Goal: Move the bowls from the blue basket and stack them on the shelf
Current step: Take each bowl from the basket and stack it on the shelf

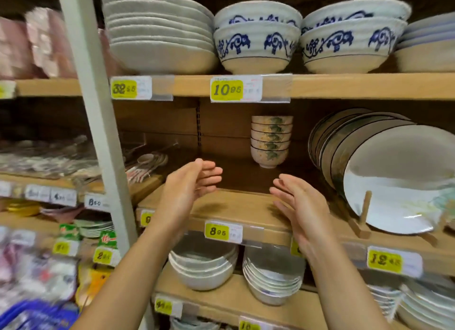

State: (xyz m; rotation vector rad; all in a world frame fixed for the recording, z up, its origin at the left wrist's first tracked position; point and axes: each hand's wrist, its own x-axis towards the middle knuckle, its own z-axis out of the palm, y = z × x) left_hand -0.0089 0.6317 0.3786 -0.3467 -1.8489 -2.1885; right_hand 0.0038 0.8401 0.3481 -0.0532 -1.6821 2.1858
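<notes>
left hand and right hand are bare, on slender bare forearms.

Wooden shelf boards run in tiers against a brown back panel. A pale upright post divides two bays. Yellow price labels sit in clear strips on the board edges. Shelf recesses lie in shadow.

The shelf is matt, light wood; the stacked bowls and leaning plates are glossy glazed ceramic.
</notes>
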